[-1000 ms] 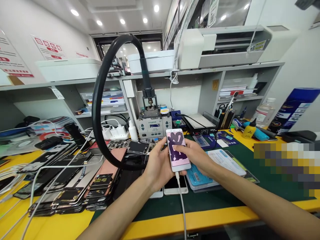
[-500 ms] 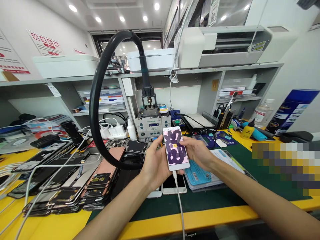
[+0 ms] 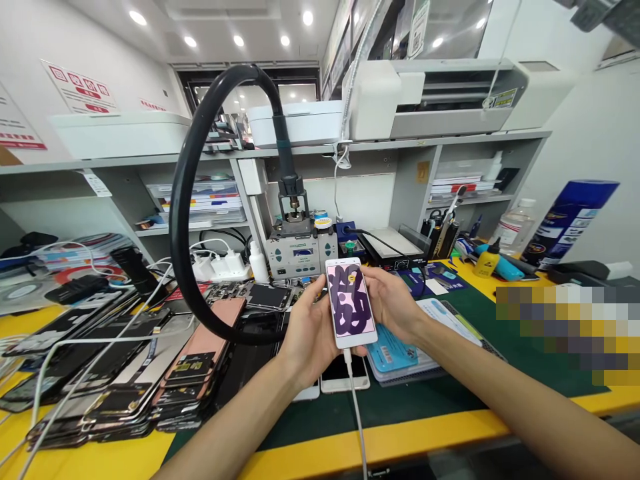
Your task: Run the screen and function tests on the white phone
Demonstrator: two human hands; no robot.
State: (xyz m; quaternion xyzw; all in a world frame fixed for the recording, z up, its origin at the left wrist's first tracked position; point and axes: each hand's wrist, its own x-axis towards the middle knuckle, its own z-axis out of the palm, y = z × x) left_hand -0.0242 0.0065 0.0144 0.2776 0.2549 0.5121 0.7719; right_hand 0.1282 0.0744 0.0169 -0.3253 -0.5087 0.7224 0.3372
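Note:
Upright between my two hands is a white smartphone (image 3: 353, 303), its lit screen covered in thick dark-purple strokes over pink. A small yellow round mark shows near the screen's top. My left hand (image 3: 307, 333) is closed around the phone's left side, thumb along that edge. My right hand (image 3: 393, 300) grips the opposite side, with its thumb at the upper right edge of the screen; its other fingers are mostly hidden behind the phone. A white cable (image 3: 356, 407) is plugged into the phone's bottom. Beneath, another white phone (image 3: 345, 383) lies on the green mat (image 3: 400, 407).
A thick black hose (image 3: 183, 220) arches from a hot-air station (image 3: 300, 257) behind my hands. Stacked phone parts (image 3: 185, 387) and loose white cables crowd the left. On the right lie a blue packet (image 3: 393, 350), a yellow bottle (image 3: 487, 260) and a blue spray can (image 3: 570, 223).
My right thumb has moved from over the screen up to its upper right edge. The yellow mark has shifted from mid-screen towards the top, and the dark strokes have changed shape.

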